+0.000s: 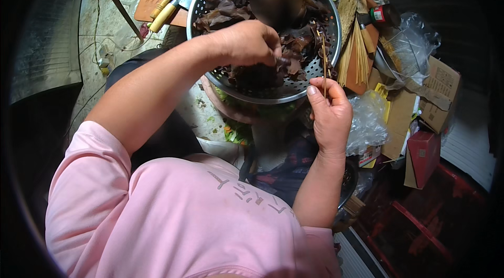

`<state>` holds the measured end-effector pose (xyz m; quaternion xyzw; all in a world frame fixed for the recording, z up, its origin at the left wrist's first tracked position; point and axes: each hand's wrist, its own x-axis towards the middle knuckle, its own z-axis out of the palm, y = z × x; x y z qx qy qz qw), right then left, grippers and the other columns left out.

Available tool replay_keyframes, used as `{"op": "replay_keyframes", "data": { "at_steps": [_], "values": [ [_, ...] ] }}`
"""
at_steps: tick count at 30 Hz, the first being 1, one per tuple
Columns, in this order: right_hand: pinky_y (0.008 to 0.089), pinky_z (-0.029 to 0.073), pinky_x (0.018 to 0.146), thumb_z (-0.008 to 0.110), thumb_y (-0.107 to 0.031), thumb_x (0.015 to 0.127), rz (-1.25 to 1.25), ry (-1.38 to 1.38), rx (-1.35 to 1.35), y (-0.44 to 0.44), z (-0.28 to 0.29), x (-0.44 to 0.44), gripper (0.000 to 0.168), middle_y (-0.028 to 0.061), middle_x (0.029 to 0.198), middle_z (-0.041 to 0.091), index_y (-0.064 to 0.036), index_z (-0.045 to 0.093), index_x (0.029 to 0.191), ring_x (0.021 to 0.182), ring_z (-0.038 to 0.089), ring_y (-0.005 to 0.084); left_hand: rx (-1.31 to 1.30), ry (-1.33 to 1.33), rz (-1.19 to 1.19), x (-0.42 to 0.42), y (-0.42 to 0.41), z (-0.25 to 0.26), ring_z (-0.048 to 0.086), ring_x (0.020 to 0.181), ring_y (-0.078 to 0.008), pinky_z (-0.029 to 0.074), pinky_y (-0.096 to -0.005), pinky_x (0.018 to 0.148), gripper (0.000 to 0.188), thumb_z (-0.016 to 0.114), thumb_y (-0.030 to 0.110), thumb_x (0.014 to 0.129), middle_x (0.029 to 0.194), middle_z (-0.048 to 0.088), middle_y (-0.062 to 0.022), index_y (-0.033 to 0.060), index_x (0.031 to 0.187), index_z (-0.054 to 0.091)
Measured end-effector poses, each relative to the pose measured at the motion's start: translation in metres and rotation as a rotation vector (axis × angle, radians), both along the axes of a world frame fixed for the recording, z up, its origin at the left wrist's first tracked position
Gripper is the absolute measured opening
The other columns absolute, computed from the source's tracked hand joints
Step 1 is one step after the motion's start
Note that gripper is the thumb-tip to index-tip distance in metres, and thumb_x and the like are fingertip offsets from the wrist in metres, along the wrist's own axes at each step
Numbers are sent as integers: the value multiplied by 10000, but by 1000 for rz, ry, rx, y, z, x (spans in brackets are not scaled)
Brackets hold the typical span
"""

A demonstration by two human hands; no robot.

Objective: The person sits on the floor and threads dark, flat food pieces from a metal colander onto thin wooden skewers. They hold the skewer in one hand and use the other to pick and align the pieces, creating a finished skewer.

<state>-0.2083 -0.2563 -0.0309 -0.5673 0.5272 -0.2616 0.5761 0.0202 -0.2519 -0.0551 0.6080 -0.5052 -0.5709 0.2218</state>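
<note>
In front of me stands a perforated metal colander (252, 101) holding many dark brown, crinkled pieces of what looks like wood ear fungus (222, 16). Over its middle, my left hand (252, 43) pinches a small dark fungus piece (284, 61) between thumb and fingers. My right hand (330, 110) is at the colander's near right rim, with thin bamboo skewers (324, 51) held between thumb and fingertips. The skewers point away from me, and dark pieces lie close against their far part; whether these are threaded on I cannot tell. A round blurred patch hides part of the heap.
Left of the colander, a cleaver (169, 12) and another knife lie on an orange-brown board (147, 2). Bundled bamboo skewers (352, 55), a dark jar (386, 15), clear plastic bags (366, 122) and cardboard boxes (441, 85) crowd the right. Vegetable scraps (236, 134) show below the colander.
</note>
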Motion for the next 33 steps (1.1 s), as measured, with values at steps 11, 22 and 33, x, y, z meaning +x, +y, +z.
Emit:
{"op": "replay_keyframes", "data": {
  "at_steps": [11,22,33],
  "values": [
    [160,345,466,608,-122,871,101,-23,136,5,-1,14,167,-1,809,586,-26,606,1009,533,421,23,206,789,352,10,8,-11,598,681,-101,555,-268,658,181,582,77,850,794,582,8,48,1028,563],
    [170,356,458,527,-226,936,163,14,202,10,-11,24,248,-3,752,570,-11,614,1020,509,428,19,110,959,451,10,13,-11,596,712,-100,533,-267,701,237,569,37,835,839,581,5,54,1071,551],
    [181,356,435,490,-191,943,173,51,258,13,-19,40,225,-4,704,572,-13,623,979,476,428,26,-55,693,463,10,20,-18,627,826,-169,511,-284,797,317,501,-119,727,898,627,-87,13,1010,552]
  ]
}}
